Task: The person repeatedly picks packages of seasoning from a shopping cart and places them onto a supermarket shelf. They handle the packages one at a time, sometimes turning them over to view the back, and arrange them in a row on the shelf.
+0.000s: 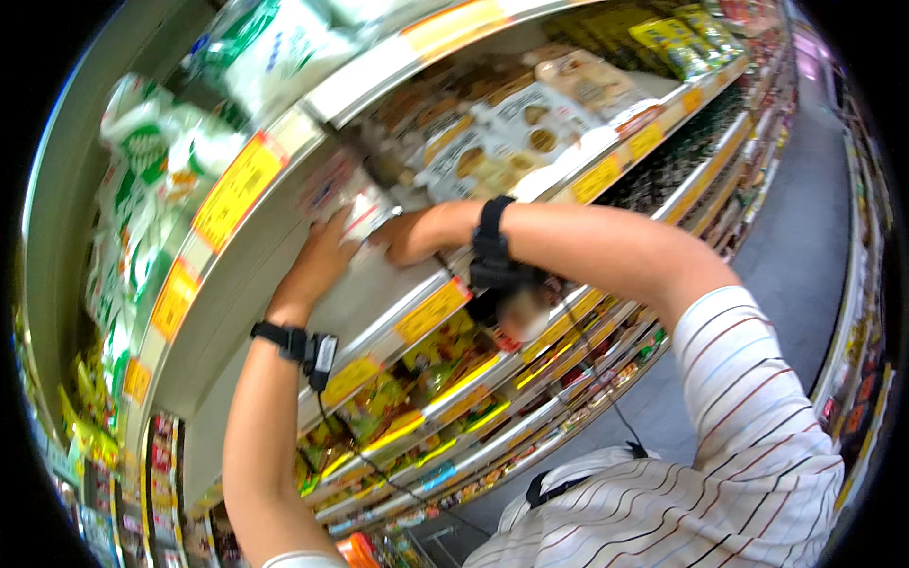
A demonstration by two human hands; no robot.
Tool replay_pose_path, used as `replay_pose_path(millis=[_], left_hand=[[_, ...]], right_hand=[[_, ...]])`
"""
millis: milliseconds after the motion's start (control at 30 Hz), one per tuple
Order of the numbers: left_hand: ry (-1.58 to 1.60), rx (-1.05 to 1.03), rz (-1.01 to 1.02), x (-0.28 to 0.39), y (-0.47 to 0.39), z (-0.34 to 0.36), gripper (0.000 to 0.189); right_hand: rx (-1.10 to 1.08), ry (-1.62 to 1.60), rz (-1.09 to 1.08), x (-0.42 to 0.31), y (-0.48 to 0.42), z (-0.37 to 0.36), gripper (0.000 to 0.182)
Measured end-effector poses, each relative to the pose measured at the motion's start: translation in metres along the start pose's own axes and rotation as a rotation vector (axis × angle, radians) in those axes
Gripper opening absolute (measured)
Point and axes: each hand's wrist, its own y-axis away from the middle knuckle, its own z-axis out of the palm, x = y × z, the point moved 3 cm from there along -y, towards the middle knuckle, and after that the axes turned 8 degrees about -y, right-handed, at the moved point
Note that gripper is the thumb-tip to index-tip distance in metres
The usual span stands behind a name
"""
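A white and clear plastic packet with red marks lies at the back of a grey shelf. My left hand grips its near left side, fingers spread along it. From the right, my right hand reaches in and holds the packet's other edge; its fingertips are partly hidden, and motion blurs the area. Just right of the packet lie white pouches with round brown pictures, near my right wrist. Each wrist wears a black strap with a small device and a cable.
Large white and green bags fill the shelf above on the left. Yellow price tags line the shelf edges. Lower shelves hold yellow packets. Yellow pouches stand at the far right, beside a grey aisle floor.
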Motion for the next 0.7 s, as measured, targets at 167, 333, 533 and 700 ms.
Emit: replay_pose_path(millis=[167,333,533,700], left_hand=[[0.187,-0.166,-0.138,0.009,-0.009,-0.011,0.062],[0.102,-0.066,-0.104,0.013,0.015,-0.037,0.055],[0.306,-0.098,-0.215,0.052,0.088,-0.081,0.056],[0.333,0.004,-0.251,0.08,0.159,-0.104,0.049]], right_hand=[[0.064,0.0,0.0,0.003,0.007,-0.003,0.057],[0.079,0.044,-0.02,-0.012,0.021,-0.015,0.052],[0.212,-0.219,-0.39,-0.032,0.089,-0.012,0.046],[0.049,-0.399,-0.425,-0.078,0.137,0.029,0.044]])
